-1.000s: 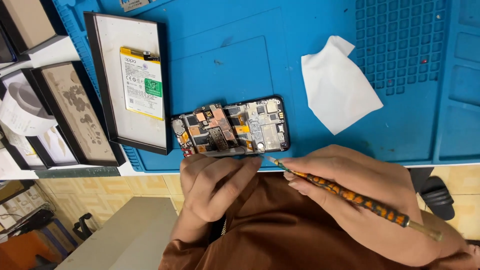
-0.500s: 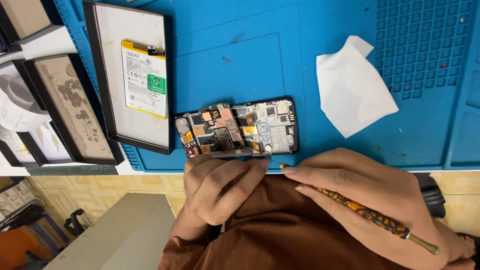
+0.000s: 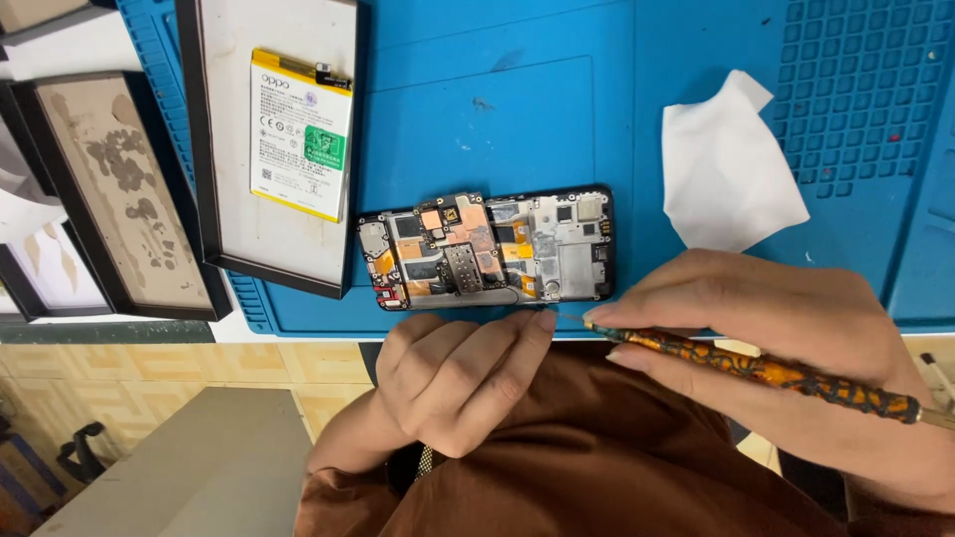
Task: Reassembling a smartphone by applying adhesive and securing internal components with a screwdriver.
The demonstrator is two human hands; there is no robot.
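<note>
An opened phone with bare circuit boards and copper shields lies on the blue work mat, near its front edge. My left hand rests just below the phone, fingers curled, fingertips touching the phone's near edge. My right hand holds an orange-and-black patterned tool like a pen. The tool's thin tip lies just below the phone's right half, close to my left fingertip.
A white tissue lies on the mat right of the phone. A black-framed phone panel carrying a white and yellow battery lies at the left. More framed panels sit further left. Tiled floor and a grey surface show below.
The view has shifted slightly, so everything sits further right and lower in frame. Both hands stay by the phone's near edge, the tool tip close to the phone's lower right.
</note>
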